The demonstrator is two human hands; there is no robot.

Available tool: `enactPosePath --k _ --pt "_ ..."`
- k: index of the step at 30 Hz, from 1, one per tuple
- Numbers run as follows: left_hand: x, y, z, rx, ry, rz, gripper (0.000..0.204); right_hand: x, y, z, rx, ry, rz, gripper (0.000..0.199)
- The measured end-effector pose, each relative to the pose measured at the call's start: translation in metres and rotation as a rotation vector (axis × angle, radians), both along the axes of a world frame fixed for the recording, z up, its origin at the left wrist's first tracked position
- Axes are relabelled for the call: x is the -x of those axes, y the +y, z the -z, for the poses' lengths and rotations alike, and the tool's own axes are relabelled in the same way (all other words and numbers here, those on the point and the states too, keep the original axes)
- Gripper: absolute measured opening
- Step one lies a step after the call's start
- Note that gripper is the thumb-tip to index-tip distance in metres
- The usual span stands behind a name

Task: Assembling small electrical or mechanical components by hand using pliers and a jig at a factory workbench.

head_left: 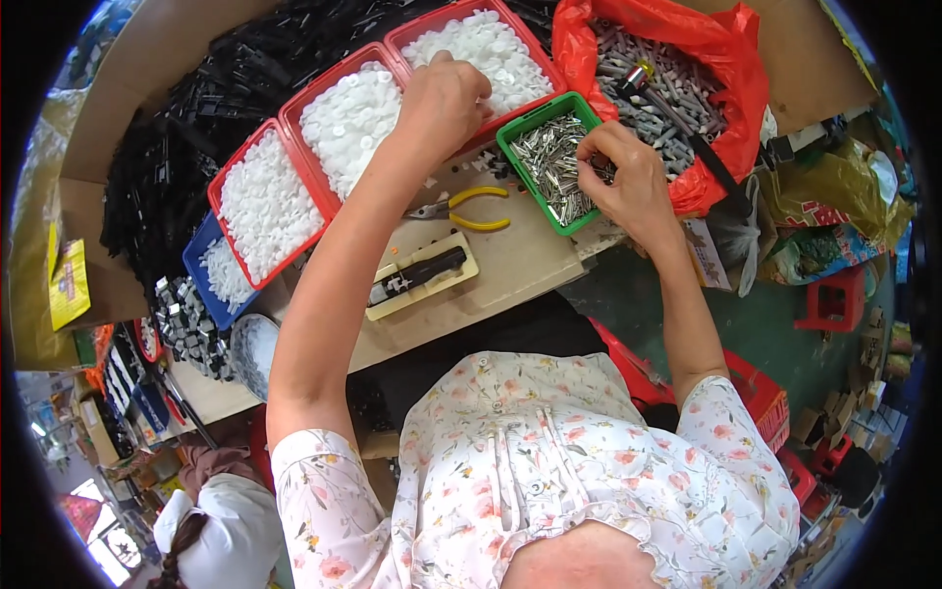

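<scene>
My left hand reaches over the right-hand red bin of small white plastic pieces. Its fingers are curled downward, and the fingertips and anything in them are hidden. At the right, my right hand is at the edge of a green tray heaped with slim silvery metal pins. Thumb and fingers are bent together over the pins; what they hold is too small to make out. Below the hands, a black part with metal bits lies in a cream-coloured holder.
Yellow-handled pliers lie between holder and green tray. Left stand more red bins of white pieces and a blue bin. Black parts pile behind. A red bag of grey pieces sits right. Another person is at lower left.
</scene>
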State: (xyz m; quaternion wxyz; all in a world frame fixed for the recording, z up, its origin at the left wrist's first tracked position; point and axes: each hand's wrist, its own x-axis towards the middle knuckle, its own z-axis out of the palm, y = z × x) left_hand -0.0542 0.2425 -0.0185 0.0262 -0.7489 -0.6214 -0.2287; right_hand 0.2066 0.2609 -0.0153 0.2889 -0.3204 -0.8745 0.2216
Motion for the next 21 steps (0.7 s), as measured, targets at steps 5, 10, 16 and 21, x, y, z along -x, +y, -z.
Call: enactPosePath --k 5,10,16,21 --pt "0.003 0.010 0.003 0.101 -0.070 0.017 0.013 0.003 0.000 0.003 0.026 0.067 0.004 0.009" --pt "0.004 0.010 0.007 -0.010 -0.068 -0.003 0.013 0.006 -0.004 -0.001 0.073 0.107 0.026 0.008" --pt "-0.015 -0.039 -0.030 0.100 -0.678 -0.132 0.021 0.022 -0.019 -0.017 0.036 0.242 -0.002 0.009" --pt "-0.029 -0.097 -0.036 0.158 -1.150 -0.223 0.022 0.053 -0.043 -0.033 -0.046 0.304 -0.071 0.011"
